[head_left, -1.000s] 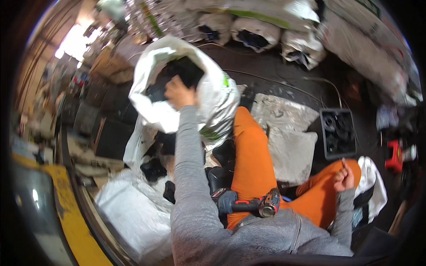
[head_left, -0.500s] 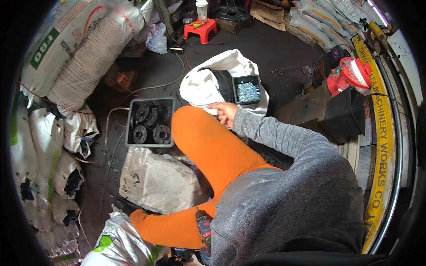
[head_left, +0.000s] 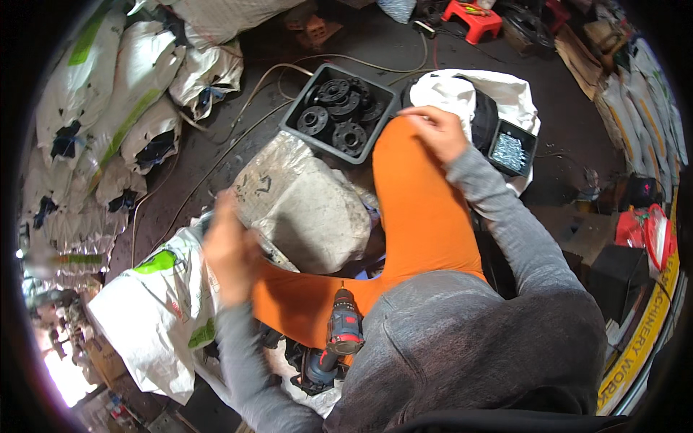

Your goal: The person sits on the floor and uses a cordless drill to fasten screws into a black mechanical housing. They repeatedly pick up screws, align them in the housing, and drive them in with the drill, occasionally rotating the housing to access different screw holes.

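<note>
A mottled grey top [head_left: 491, 339], its front marked by a thin seam [head_left: 406, 353], is worn with long, matching sleeves [head_left: 505, 209]; below it, plain orange trousers [head_left: 426, 216] are worn.

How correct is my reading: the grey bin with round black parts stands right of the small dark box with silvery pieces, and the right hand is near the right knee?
One side is wrong: in the head view, the grey bin with round black parts stands left of the small dark box with silvery pieces. The rest is right.
</note>
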{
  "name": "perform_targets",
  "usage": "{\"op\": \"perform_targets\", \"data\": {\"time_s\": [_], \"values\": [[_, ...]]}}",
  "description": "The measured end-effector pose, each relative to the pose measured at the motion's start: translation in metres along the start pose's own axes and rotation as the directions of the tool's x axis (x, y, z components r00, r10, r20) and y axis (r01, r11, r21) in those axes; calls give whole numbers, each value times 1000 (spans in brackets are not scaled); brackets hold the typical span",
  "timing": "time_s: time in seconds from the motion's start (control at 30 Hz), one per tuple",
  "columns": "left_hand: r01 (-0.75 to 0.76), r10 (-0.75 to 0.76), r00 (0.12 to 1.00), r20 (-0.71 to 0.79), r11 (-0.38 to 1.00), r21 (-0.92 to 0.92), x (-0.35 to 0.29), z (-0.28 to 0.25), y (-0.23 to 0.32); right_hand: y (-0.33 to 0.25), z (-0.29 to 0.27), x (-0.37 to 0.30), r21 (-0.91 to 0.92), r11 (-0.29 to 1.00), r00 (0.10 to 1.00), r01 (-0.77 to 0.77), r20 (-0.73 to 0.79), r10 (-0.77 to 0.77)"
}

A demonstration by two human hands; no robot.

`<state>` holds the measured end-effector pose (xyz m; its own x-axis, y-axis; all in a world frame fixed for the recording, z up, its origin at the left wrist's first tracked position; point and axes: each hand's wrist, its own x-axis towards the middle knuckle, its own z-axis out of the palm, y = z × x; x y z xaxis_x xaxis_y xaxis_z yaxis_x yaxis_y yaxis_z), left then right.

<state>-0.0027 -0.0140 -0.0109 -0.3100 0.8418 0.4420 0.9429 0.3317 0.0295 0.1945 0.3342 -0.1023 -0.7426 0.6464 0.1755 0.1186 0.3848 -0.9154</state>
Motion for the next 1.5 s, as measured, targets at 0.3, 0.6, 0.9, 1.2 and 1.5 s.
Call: {"op": "perform_targets", "data": {"time_s": [0.3,0.6,0.9,1.2,1.5], "values": [[267,-74,712,698,948,-172,-66,165,123,87,168,87,-879,477,708,-16,326,626],[902,-303,408,861,283,-327,-130,-50,79,122,185,92,-921,387,753,-32,232,616],[791,-543,475,693,609,-65,-181,-23,170,-28,161,15,-382,578,624,721,722,-300],[775,-563,515,646,628,-71,-182,-21,171,-25,198,-44,-87,360,187,929,949,-253],[768,-558,516,650,638,-62,-176,-22,171,-24,204,-42,17,347,90,938,953,-289]]}}
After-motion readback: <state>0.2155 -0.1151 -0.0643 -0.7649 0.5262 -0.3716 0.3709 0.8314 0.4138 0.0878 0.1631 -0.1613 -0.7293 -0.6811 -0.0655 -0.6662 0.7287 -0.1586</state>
